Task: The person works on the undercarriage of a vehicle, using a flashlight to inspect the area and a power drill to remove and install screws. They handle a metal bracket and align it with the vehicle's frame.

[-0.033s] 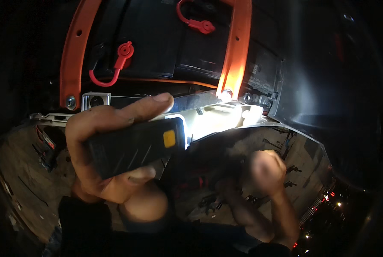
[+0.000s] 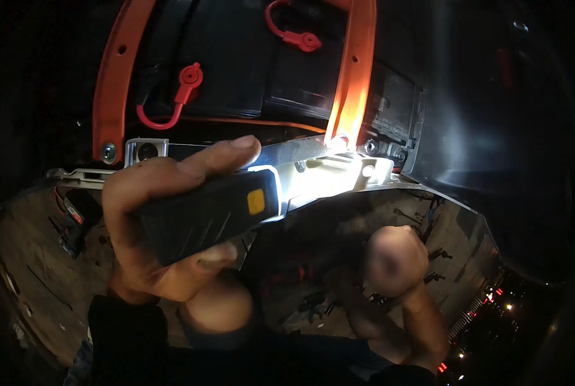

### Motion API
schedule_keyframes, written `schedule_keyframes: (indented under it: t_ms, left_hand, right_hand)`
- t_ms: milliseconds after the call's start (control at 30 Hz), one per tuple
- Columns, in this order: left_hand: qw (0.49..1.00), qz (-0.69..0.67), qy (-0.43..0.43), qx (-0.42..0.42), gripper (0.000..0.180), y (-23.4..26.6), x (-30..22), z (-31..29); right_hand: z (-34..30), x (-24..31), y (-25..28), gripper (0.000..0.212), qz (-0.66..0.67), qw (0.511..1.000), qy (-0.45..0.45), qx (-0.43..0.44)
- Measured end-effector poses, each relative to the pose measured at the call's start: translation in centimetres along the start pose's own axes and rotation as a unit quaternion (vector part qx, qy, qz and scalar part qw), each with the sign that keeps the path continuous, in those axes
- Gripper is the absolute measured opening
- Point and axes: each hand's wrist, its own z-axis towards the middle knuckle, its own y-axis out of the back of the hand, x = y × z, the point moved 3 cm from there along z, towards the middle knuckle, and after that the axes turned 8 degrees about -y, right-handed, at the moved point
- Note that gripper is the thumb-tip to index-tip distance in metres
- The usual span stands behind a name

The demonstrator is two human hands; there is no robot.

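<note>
My left hand (image 2: 133, 193) is wrapped round a lit black flashlight (image 2: 210, 215) with a yellow button. Its beam falls on a metal rail (image 2: 323, 180) just beyond the lamp's head. Above the rail two orange brackets, a left one (image 2: 112, 96) and a right one (image 2: 352, 71), cross a dark block (image 2: 229, 64); each is bolted at its lower end. My right hand (image 2: 398, 260) is raised below the rail with its fingers curled into a fist. The side toward me is blurred, and whatever it may hold cannot be made out.
Two red caps on loops, a lower one (image 2: 188, 87) and an upper one (image 2: 303, 40), sit between the brackets. A dark curved panel (image 2: 493, 128) rises at right. On the dirty floor below lie tools (image 2: 313, 305) and a dark device (image 2: 78, 215). Beyond the right edge shine distant lights.
The left bracket and lower cap appear slightly farther right in view. My left hand and the flashlight have shifted slightly right, and my right fist slightly left.
</note>
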Motion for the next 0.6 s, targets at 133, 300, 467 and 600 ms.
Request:
schedule_keyframes:
  t_ms: [133,300,467,600]
  left_hand:
    - [0.994,0.011,-0.069,0.087,0.059,0.7,0.2,0.7]
    - [0.961,0.179,-0.131,0.168,0.056,1.5,-0.5,0.8]
    - [0.974,0.150,-0.094,0.140,0.069,1.1,-0.7,0.6]
    - [0.984,0.117,-0.066,0.121,0.074,1.0,-0.4,0.7]
  right_hand:
    - [8.4,9.8,-1.4,0.043,0.134,0.981,0.085,-0.110]
    - [12.5,13.0,-4.6,0.051,0.123,0.974,0.074,-0.178]
    - [10.4,11.5,-4.8,0.046,0.182,0.976,0.030,-0.114]
    - [7.7,9.1,-4.8,0.051,0.259,0.950,0.019,-0.171]
